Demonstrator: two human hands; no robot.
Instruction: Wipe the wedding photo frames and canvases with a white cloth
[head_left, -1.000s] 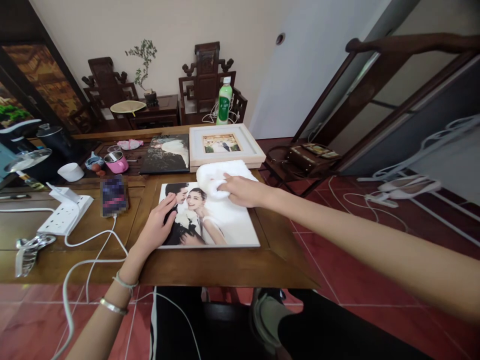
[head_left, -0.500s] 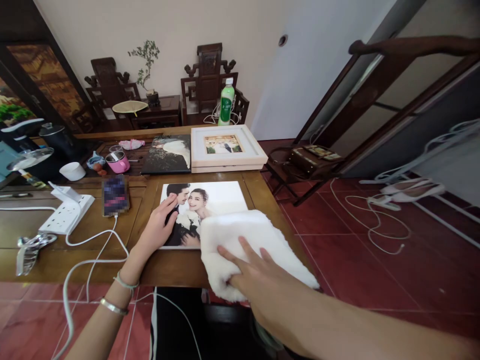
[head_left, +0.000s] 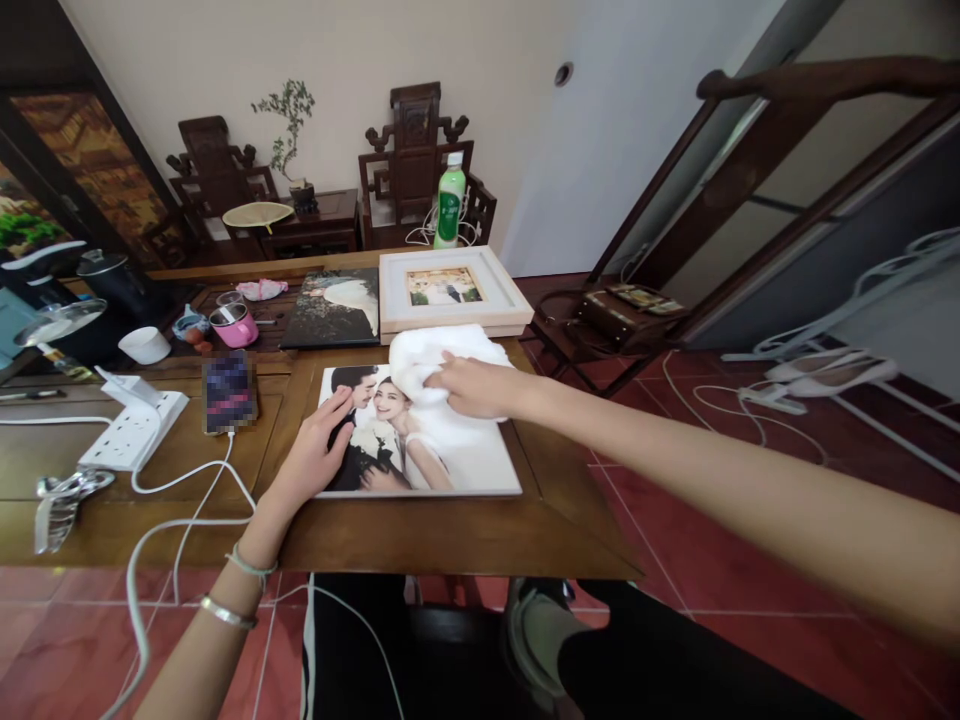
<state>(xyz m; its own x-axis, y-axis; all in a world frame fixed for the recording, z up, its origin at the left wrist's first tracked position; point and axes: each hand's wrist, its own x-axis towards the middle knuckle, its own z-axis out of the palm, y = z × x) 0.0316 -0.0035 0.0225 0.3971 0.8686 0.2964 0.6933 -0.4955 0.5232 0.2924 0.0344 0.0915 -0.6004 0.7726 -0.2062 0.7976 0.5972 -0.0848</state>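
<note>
A photo panel (head_left: 480,465) with a picture of two people lies flat on the wooden table (head_left: 420,535), close to its front edge. My left hand (head_left: 319,445) rests on the panel's left side, fingers stretched out and flat, holding nothing. On the panel's upper right is a fluffy white cloth (head_left: 469,345), bunched up and covering that corner. My right hand (head_left: 476,388) grips the cloth from above and presses it against the panel; some of its fingers are buried in the folds.
Behind the panel lie a white-framed picture (head_left: 514,300) and a dark photo panel (head_left: 311,318); a green bottle (head_left: 450,205) stands behind the frame. To the left are a phone (head_left: 229,392), a white power strip (head_left: 139,430) with trailing cables, a pink cup (head_left: 234,325) and a silver hair claw (head_left: 64,510).
My right hand has moved the cloth from the panel's lower right up to its upper right edge, uncovering the lower right part. My left hand has stayed in place.
</note>
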